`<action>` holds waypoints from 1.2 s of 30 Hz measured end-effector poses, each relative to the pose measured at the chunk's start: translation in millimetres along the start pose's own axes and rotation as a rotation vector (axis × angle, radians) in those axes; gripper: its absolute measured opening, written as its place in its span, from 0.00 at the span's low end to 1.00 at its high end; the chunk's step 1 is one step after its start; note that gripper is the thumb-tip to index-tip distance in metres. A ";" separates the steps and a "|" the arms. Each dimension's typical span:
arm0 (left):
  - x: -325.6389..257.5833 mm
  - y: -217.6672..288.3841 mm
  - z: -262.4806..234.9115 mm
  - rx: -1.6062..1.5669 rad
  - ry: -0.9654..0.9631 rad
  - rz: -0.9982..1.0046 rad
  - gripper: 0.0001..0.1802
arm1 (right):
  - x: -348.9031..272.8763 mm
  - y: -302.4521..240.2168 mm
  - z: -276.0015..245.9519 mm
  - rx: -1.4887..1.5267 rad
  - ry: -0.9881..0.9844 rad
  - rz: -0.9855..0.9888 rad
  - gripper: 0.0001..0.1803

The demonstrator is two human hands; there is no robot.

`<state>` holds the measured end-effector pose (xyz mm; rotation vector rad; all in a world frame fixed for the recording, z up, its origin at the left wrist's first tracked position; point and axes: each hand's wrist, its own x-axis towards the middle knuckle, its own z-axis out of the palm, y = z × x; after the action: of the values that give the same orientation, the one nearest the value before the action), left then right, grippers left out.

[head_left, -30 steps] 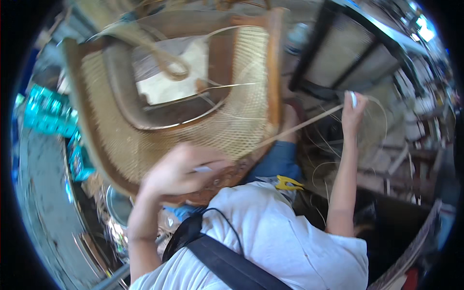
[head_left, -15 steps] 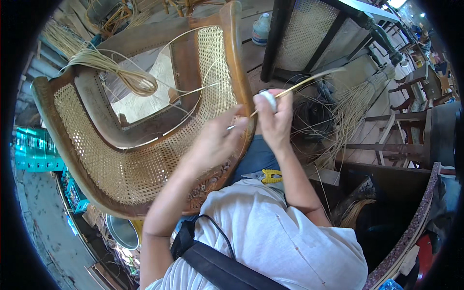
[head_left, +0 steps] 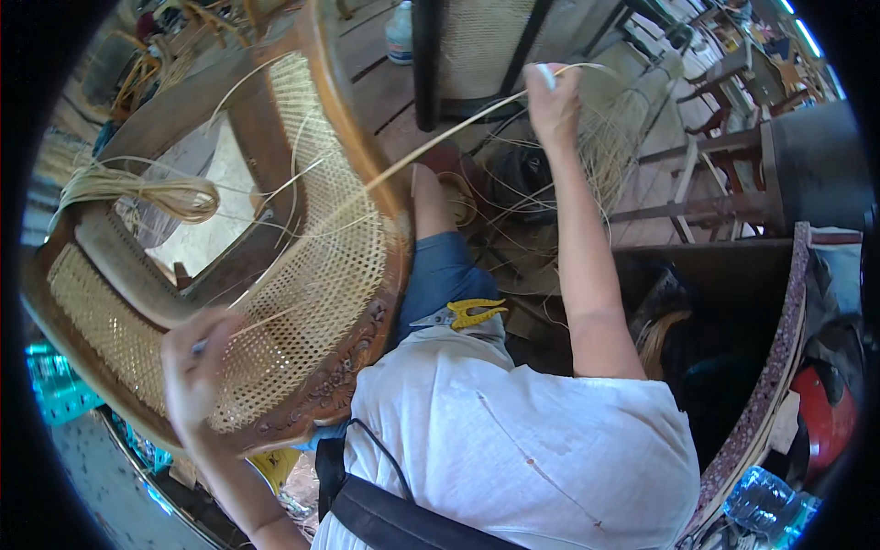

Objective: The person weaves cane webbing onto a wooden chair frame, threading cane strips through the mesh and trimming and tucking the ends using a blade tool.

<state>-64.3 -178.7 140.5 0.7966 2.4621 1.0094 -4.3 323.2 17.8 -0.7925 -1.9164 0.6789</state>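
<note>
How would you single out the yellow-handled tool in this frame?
Start at the big wooden chair frame with the woven cane panel. Just right of its lower edge, on the person's lap, lies the yellow-handled tool. Nothing else there is bright yellow.

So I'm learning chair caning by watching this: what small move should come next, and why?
Probably draw the cane strand a little farther until it lies snug. The right hand holds its end raised far from the woven panel, the strand looks nearly straight, and the left hand rests on the weave.
</note>
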 end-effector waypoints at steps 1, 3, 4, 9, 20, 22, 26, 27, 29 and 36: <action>-6.3 -20.5 -22.4 0.026 0.040 -0.117 0.09 | 17.6 21.0 -14.2 -0.076 0.051 0.063 0.21; -48.9 -72.2 -67.8 0.176 0.311 -0.331 0.12 | 31.8 59.5 -8.6 -0.063 0.076 0.077 0.22; -49.8 -81.8 -65.4 0.170 0.320 -0.336 0.12 | 36.2 69.3 -4.9 -0.078 0.118 0.083 0.22; 47.1 -28.0 45.0 0.359 0.357 -0.169 0.19 | -79.2 -38.4 6.1 0.215 -0.256 0.171 0.21; 71.2 36.8 131.2 -0.191 0.048 0.277 0.08 | -117.6 -81.1 30.7 0.344 -0.300 -0.002 0.19; 56.8 37.2 101.4 -0.181 -0.030 0.205 0.06 | -90.6 -51.7 28.0 0.228 -0.188 -0.016 0.19; 23.1 10.6 25.8 -0.057 0.018 0.162 0.06 | -31.1 10.7 0.9 -0.004 -0.083 0.083 0.21; 13.4 -9.6 6.2 0.005 0.097 0.128 0.07 | -15.7 34.1 -7.6 -0.105 -0.043 0.125 0.24; -12.4 -75.6 -44.3 0.089 0.230 -0.028 0.08 | 9.6 86.1 -26.9 -0.115 0.053 0.133 0.21; 47.2 -19.1 60.0 0.292 0.299 -0.180 0.19 | -91.5 9.6 -0.9 0.317 -0.184 0.187 0.16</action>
<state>-76.8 -129.3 80.6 0.5227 2.9232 0.7596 32.4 260.1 -38.4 -0.7314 -1.8457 1.1732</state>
